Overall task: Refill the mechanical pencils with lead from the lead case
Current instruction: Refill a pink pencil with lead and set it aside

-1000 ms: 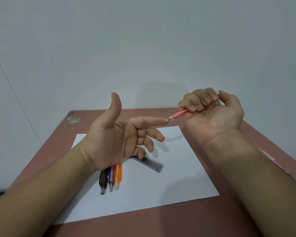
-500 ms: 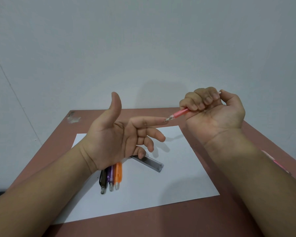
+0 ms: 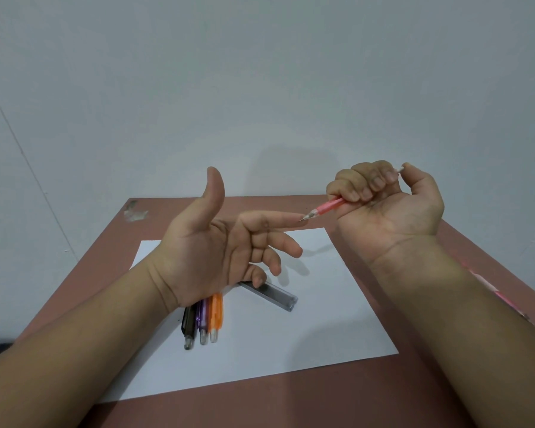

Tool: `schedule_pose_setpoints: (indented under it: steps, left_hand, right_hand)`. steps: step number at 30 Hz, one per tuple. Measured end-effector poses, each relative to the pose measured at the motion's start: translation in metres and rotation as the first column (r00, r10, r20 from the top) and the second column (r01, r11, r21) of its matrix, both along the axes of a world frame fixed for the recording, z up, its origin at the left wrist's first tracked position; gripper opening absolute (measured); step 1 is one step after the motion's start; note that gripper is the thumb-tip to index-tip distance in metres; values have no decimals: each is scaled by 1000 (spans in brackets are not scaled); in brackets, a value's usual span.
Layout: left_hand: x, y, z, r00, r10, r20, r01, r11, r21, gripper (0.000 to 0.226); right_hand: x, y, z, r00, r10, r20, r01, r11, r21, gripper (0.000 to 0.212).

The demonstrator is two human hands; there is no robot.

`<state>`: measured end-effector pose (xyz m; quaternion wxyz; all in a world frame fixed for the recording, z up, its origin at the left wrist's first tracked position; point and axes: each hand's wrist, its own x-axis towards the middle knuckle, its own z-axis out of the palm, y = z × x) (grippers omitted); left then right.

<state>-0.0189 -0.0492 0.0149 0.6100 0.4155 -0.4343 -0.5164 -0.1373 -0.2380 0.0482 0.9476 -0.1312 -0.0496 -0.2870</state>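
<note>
We grip pink pencil [image 3: 329,206] in fisted right hand [image 3: 386,205], tip on spread left hand [image 3: 217,248] forefinger — seemingly testing lead; next, lead case [image 3: 272,295] below left hand.

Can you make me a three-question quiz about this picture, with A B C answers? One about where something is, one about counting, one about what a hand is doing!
1. Where is the lead case?
A. On the white paper
B. In the right hand
C. On the bare table

2. How many pencils lie side by side on the paper?
A. One
B. Three
C. Five

3. What is the right hand doing?
A. Lying flat on the table
B. Gripping the pink pencil
C. Holding the lead case

Answers:
1 A: the grey case lies on the sheet, near the left hand.
2 B: a black, a purple and an orange pencil lie together.
3 B: its fingers curl round the pink pencil, whose tip meets the left forefinger.
</note>
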Motion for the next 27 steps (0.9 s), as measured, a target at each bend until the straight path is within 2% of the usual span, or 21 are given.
schedule_pose_setpoints:
  steps: [9, 13, 16, 21, 27]
  left_hand:
    - [-1, 1, 0, 1000, 21, 5, -21, 1000, -9, 103]
    - [-7, 1, -1, 974, 192, 119, -187, 981, -52, 67]
    - [-16, -2, -1, 893, 384, 234, -373, 923, -91, 35]
    - [-28, -7, 4, 795, 538, 282, -526, 842, -122, 19]
    - [-33, -8, 8, 762, 583, 283, -570, 811, -132, 19]
  right_hand:
    - [0, 0, 1, 1000, -6, 1, 6, 1000, 8, 37]
    - [0, 1, 0, 1000, -6, -8, 6, 1000, 7, 32]
    - [0, 4, 1, 1000, -16, -5, 16, 1000, -8, 22]
    - [0, 7, 2, 1000, -11, -8, 11, 1000, 2, 21]
    - [1, 8, 1, 1000, 14, 1, -14, 1000, 14, 29]
